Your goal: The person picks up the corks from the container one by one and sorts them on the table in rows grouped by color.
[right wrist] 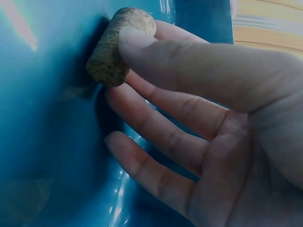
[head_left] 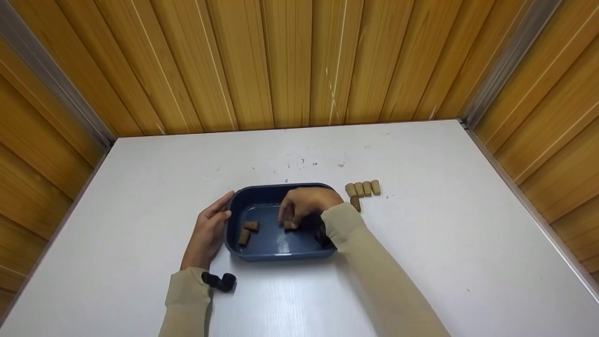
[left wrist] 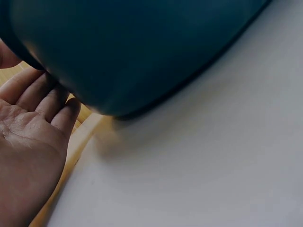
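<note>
A dark blue rectangular basin (head_left: 281, 257) stands on the white table. My right hand (head_left: 306, 201) reaches inside it and pinches a tapered cork stopper (right wrist: 104, 59) between thumb and forefinger, low over the basin floor. In the right wrist view the other fingers spread loosely beneath. Two more cork stoppers, one lying crosswise (head_left: 252, 226) and one lengthwise (head_left: 244, 237), are in the left part of the basin. My left hand (head_left: 211, 227) rests against the basin's left side, thumb at the rim. Its fingers lie fairly straight along the outer wall in the left wrist view.
Several light cork stoppers (head_left: 363, 188) stand in a row on the table right of the basin. A darker cork stopper (head_left: 355, 203) is just below them, partly hidden by my right wrist. Wood-patterned panels (head_left: 290, 65) enclose the table at the back and sides.
</note>
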Available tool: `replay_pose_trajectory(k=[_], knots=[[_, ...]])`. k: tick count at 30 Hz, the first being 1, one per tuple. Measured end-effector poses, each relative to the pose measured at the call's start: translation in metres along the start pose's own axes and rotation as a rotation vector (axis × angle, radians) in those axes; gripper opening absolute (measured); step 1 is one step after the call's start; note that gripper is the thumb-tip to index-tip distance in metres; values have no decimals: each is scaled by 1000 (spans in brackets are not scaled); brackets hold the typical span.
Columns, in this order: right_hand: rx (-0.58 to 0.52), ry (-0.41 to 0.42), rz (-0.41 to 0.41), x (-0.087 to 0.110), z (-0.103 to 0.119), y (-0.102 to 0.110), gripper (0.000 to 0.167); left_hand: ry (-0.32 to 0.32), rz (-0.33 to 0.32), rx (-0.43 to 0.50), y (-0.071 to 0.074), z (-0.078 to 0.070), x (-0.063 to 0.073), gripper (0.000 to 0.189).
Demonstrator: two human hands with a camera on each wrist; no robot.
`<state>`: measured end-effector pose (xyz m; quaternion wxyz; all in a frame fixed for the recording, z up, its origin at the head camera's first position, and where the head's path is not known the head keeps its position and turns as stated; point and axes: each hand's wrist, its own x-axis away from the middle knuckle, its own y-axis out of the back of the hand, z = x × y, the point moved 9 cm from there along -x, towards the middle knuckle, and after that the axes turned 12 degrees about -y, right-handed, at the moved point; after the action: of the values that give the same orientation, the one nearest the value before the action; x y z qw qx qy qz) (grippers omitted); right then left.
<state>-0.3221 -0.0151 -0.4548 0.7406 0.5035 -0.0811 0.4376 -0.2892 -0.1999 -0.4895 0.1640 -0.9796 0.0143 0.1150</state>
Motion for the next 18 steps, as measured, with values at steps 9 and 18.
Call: replay_pose_trajectory(k=[9,18], knots=[[5,13,-26,4,-2,4,28,2,-10,22,0,1,0,53],[-10,65,-41,10,-1,11,31,1,-26,-24,2,1,0,52]])
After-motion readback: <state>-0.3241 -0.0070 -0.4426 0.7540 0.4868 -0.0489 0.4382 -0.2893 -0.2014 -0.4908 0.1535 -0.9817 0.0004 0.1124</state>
